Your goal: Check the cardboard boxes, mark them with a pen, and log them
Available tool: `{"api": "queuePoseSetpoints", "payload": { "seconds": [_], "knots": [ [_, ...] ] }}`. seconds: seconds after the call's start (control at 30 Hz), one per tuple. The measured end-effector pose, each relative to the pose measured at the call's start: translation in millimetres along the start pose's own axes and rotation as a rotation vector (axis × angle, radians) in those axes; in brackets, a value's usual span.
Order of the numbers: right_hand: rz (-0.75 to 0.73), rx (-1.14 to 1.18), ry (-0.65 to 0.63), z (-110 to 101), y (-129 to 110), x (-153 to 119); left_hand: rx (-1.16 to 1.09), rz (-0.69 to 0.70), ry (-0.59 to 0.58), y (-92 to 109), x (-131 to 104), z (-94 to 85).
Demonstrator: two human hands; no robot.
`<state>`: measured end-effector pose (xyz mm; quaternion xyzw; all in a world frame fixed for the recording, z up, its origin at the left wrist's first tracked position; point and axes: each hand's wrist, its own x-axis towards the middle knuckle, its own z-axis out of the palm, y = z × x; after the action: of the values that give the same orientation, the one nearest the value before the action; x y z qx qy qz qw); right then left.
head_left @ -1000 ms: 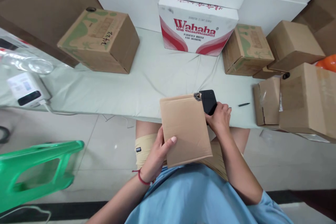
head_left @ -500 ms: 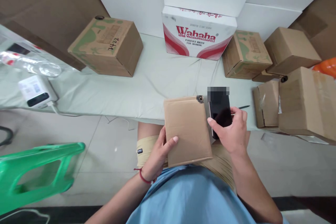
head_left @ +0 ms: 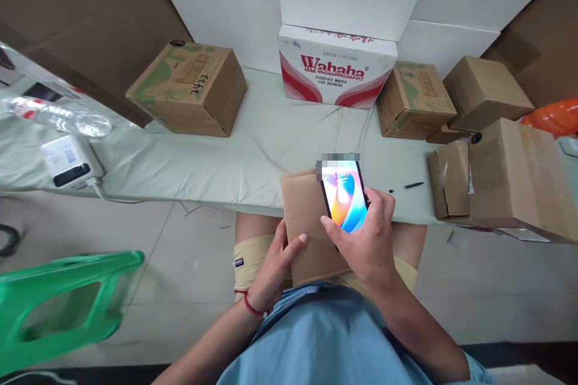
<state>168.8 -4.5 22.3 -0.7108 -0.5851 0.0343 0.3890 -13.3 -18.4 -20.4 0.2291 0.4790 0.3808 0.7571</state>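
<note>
My left hand [head_left: 280,258] is closed on the lower left edge of a flat brown cardboard box [head_left: 304,210], its thumb lying on the top face. The box is over my lap at the table's front edge. In my right hand [head_left: 368,234] is a smartphone [head_left: 344,197] with its screen lit in bright colours, the thumb along its left side. The phone is over the right part of the box and hides its upper right corner; I cannot tell whether they touch. Right of the phone, a black pen [head_left: 414,185] and a small black cap-like piece [head_left: 391,191] lie on the cloth.
A white carton [head_left: 336,69] stands at the back of the cloth-covered table [head_left: 266,150]. Cardboard boxes sit at left [head_left: 189,90] and right [head_left: 519,180]. A plastic bottle [head_left: 63,117] and a white power bank [head_left: 72,162] lie far left. A green stool [head_left: 112,289] stands on the floor.
My right hand has brought the phone leftward over the cardboard box, and its screen has gone from dark to lit. My left hand keeps its hold on the box.
</note>
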Motion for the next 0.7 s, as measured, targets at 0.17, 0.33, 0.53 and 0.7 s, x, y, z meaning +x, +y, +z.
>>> {"api": "queuePoseSetpoints", "payload": {
  "seconds": [0.17, 0.33, 0.53, 0.7],
  "knots": [
    [0.137, 0.019, 0.027, -4.5, 26.2, 12.8, 0.020, 0.010, 0.015, 2.3, -1.8, -4.0],
    [0.334, -0.004, 0.048, 3.4, 76.8, 23.8, -0.049, -0.035, 0.071, 1.0, -7.9, -13.5],
    [0.394, -0.198, -0.151, 28.5, 105.0, 11.4, -0.272, -0.165, 0.185, -6.0, -13.2, -22.4],
    [0.267, -0.314, -0.248, 48.6, 101.4, 8.7, -0.298, -0.133, 0.327, -5.3, -13.8, -20.3]
  ]
}}
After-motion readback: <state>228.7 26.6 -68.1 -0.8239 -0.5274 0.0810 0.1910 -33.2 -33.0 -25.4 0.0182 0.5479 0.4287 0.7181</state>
